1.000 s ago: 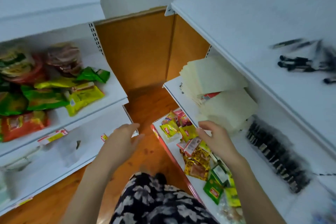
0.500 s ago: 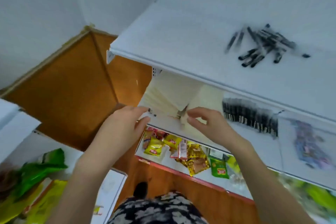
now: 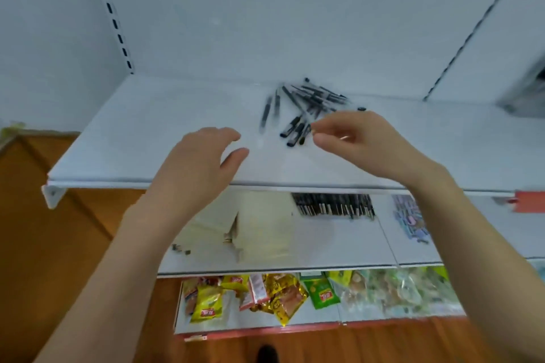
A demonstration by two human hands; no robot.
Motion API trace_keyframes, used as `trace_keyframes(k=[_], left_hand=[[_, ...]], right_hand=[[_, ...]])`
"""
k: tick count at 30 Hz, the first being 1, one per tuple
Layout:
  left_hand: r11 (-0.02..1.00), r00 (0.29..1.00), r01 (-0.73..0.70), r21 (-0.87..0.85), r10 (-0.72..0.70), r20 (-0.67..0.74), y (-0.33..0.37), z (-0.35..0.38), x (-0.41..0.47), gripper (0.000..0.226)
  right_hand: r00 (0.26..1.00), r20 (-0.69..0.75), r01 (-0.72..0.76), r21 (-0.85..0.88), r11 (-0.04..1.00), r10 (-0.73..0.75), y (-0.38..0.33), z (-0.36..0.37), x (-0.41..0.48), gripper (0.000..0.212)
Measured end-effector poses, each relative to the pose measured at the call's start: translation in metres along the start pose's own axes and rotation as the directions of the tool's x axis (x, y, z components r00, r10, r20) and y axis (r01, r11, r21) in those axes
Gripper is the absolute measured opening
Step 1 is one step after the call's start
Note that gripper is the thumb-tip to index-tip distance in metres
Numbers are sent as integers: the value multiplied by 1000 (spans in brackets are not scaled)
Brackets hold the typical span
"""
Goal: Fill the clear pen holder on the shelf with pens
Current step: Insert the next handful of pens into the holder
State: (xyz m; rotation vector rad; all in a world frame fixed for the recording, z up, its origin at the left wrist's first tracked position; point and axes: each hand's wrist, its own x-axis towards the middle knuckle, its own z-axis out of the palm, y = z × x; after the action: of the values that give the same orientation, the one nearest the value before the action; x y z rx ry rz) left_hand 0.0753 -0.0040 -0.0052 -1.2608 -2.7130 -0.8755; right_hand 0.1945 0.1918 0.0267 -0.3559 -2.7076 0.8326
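In the head view, our hands have risen from the lower shelves to the top shelf (image 3: 141, 141), and our gaze has risen with them. Our left hand (image 3: 200, 165) hovers over the shelf's front with fingers relaxed, holding nothing. Our right hand (image 3: 359, 144) is just beside the heap of pens (image 3: 306, 106), thumb and forefinger nearly meeting but empty. We cannot make out the pen holder. We judge the first pickup is about to begin.

Matt white metal shelf (image 3: 147, 138), glossy black plastic pens (image 3: 298, 115), shiny foil packets (image 3: 283, 298)
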Motion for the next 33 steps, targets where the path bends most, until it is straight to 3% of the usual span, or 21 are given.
trace_keyframes(k=[7, 13, 17, 27, 31, 33], left_hand=[[987, 967, 136, 90, -152, 202, 36, 57, 95, 71], [956, 964, 239, 168, -254, 74, 52, 100, 136, 104], [950, 966, 256, 177, -260, -1, 54, 111, 162, 94], [980, 962, 172, 100, -189, 197, 55, 102, 182, 58], [988, 959, 146, 50, -154, 240, 57, 107, 179, 32], [990, 962, 123, 64, -135, 239, 56, 107, 178, 32]], right_hand=[[993, -32, -115, -152, 982, 112, 74, -39, 56, 19], [989, -61, -144, -152, 978, 136, 107, -24, 100, 21], [985, -21, -170, -164, 972, 169, 111, -8, 123, 27], [953, 52, -281, -204, 938, 297, 115, -12, 129, 30], [944, 6, -324, -160, 932, 329, 118, -13, 117, 43], [941, -49, -339, -117, 933, 336, 123, -12, 109, 39]])
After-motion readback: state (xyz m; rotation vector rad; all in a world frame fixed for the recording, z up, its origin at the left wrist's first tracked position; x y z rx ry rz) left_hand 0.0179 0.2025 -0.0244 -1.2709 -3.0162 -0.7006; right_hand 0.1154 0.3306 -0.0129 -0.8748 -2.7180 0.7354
